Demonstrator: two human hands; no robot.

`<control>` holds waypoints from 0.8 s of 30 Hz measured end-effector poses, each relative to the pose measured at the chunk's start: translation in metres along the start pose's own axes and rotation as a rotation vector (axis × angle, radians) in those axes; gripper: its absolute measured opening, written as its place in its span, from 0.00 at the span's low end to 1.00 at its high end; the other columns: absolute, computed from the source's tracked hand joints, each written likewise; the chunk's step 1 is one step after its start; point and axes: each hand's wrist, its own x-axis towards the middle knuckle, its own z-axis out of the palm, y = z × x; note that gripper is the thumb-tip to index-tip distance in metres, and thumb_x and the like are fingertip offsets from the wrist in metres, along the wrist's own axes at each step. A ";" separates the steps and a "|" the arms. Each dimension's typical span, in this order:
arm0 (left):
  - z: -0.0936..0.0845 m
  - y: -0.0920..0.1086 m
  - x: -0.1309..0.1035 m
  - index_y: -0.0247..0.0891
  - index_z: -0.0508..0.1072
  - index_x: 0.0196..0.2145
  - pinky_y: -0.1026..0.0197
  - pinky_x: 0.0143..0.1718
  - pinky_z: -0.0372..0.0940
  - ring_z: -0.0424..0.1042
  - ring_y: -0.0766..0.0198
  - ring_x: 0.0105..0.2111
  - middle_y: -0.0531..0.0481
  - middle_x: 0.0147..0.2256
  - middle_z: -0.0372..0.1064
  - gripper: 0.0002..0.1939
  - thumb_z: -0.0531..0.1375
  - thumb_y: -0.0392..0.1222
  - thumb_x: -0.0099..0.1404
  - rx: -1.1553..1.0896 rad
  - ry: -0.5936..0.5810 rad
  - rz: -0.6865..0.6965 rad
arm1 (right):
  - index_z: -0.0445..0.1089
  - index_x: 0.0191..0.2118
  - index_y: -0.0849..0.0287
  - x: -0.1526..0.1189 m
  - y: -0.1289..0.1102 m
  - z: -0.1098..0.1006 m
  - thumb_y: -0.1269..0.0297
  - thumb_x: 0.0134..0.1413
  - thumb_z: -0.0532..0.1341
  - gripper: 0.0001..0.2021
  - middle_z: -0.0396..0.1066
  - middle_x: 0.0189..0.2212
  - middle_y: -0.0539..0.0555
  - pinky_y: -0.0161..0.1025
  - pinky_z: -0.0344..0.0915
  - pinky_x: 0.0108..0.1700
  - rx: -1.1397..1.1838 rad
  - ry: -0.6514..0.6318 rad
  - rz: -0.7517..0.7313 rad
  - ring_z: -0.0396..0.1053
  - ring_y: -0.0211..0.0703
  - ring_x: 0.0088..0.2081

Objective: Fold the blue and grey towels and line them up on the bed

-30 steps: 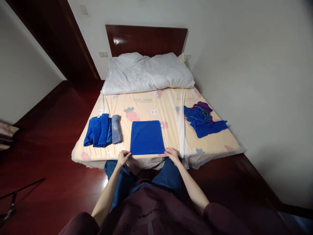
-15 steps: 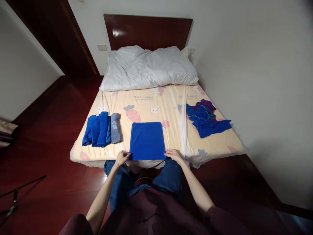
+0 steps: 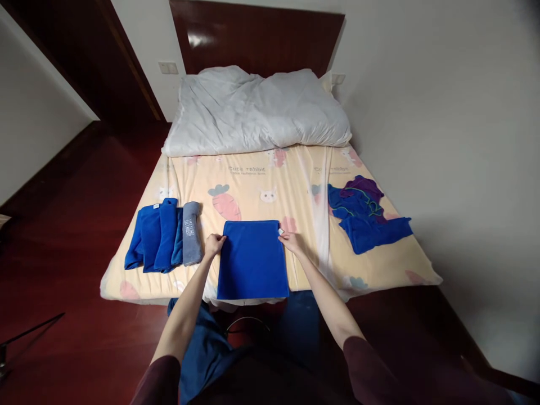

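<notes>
A blue cloth (image 3: 253, 261) lies flat and square on the front edge of the bed. My left hand (image 3: 214, 245) is closed at its left edge, near the far corner, with the fingertips pinched on the cloth. At the opposite edge, beside a small white tag, my right hand (image 3: 290, 242) pinches the cloth. Rolled blue towels (image 3: 158, 235) and a rolled grey towel (image 3: 192, 233) rest side by side to the left. On the right is a loose heap of blue cloths (image 3: 363, 222) with a purple cloth (image 3: 363, 184).
A patterned yellow sheet (image 3: 248, 205) covers the bed. A grey-white quilt (image 3: 261, 115) lies folded across its far end, before a dark wooden headboard (image 3: 259, 36). Part of a thin black stand (image 3: 34, 329) shows on the floor at the lower left.
Both hands have moved away from me, from the cloth's near corners up its sides toward the far corners. The camera view has shifted closer to the bed.
</notes>
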 end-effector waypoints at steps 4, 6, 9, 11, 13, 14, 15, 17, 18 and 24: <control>0.002 0.012 0.036 0.36 0.83 0.40 0.61 0.44 0.68 0.79 0.53 0.44 0.41 0.41 0.80 0.16 0.60 0.48 0.67 -0.038 0.039 -0.019 | 0.76 0.31 0.57 0.040 -0.013 0.010 0.58 0.50 0.66 0.08 0.81 0.33 0.57 0.42 0.73 0.41 -0.048 0.082 -0.029 0.79 0.50 0.37; 0.001 0.016 0.049 0.36 0.82 0.42 0.61 0.45 0.69 0.79 0.53 0.45 0.41 0.42 0.80 0.16 0.60 0.48 0.67 -0.058 0.050 -0.027 | 0.76 0.30 0.57 0.050 -0.016 0.013 0.56 0.50 0.67 0.09 0.81 0.31 0.56 0.39 0.72 0.39 -0.071 0.096 -0.048 0.79 0.49 0.35; 0.001 0.021 0.062 0.36 0.83 0.42 0.61 0.46 0.69 0.79 0.53 0.45 0.42 0.42 0.80 0.16 0.62 0.49 0.65 -0.078 0.046 -0.033 | 0.73 0.24 0.56 0.055 -0.016 0.011 0.47 0.55 0.64 0.18 0.78 0.25 0.54 0.37 0.68 0.35 -0.182 0.131 -0.131 0.76 0.46 0.30; 0.002 0.022 0.066 0.35 0.83 0.41 0.61 0.46 0.70 0.79 0.53 0.45 0.43 0.41 0.81 0.15 0.63 0.48 0.64 -0.096 0.048 -0.028 | 0.70 0.21 0.56 0.055 -0.015 0.008 0.42 0.59 0.58 0.25 0.74 0.21 0.53 0.37 0.66 0.34 -0.250 0.157 -0.174 0.73 0.44 0.27; 0.003 0.021 0.067 0.35 0.83 0.39 0.61 0.45 0.70 0.79 0.53 0.44 0.43 0.40 0.81 0.14 0.64 0.46 0.63 -0.119 0.059 -0.019 | 0.69 0.20 0.56 0.054 -0.014 0.006 0.40 0.59 0.56 0.27 0.73 0.20 0.52 0.36 0.64 0.33 -0.241 0.130 -0.189 0.71 0.42 0.26; 0.003 0.021 0.066 0.35 0.83 0.39 0.61 0.44 0.70 0.79 0.54 0.43 0.43 0.39 0.81 0.13 0.64 0.46 0.63 -0.127 0.066 -0.017 | 0.70 0.21 0.56 0.054 -0.014 0.006 0.40 0.58 0.58 0.26 0.73 0.21 0.52 0.36 0.64 0.32 -0.219 0.101 -0.192 0.70 0.42 0.26; 0.004 0.020 0.066 0.35 0.83 0.38 0.61 0.44 0.70 0.79 0.54 0.43 0.43 0.39 0.81 0.13 0.64 0.46 0.63 -0.132 0.072 -0.016 | 0.70 0.22 0.56 0.054 -0.013 0.006 0.40 0.56 0.59 0.24 0.73 0.22 0.52 0.36 0.64 0.31 -0.198 0.076 -0.195 0.70 0.42 0.26; 0.004 0.020 0.065 0.35 0.83 0.38 0.62 0.44 0.69 0.79 0.54 0.42 0.43 0.39 0.81 0.13 0.63 0.46 0.63 -0.134 0.080 -0.016 | 0.71 0.23 0.57 0.055 -0.013 0.006 0.42 0.54 0.61 0.22 0.74 0.23 0.53 0.36 0.64 0.31 -0.173 0.061 -0.195 0.70 0.43 0.27; 0.004 0.020 0.065 0.35 0.83 0.38 0.62 0.44 0.69 0.79 0.55 0.41 0.43 0.39 0.81 0.13 0.63 0.46 0.63 -0.136 0.086 -0.013 | 0.71 0.23 0.57 0.056 -0.013 0.006 0.43 0.54 0.61 0.22 0.74 0.23 0.53 0.37 0.64 0.31 -0.172 0.072 -0.192 0.70 0.43 0.27; -0.007 0.024 0.073 0.34 0.83 0.40 0.62 0.42 0.68 0.78 0.56 0.38 0.44 0.36 0.80 0.16 0.62 0.47 0.64 -0.114 0.161 -0.029 | 0.75 0.29 0.56 0.065 -0.015 -0.001 0.47 0.57 0.61 0.18 0.76 0.24 0.52 0.37 0.68 0.37 -0.210 0.095 -0.147 0.73 0.45 0.33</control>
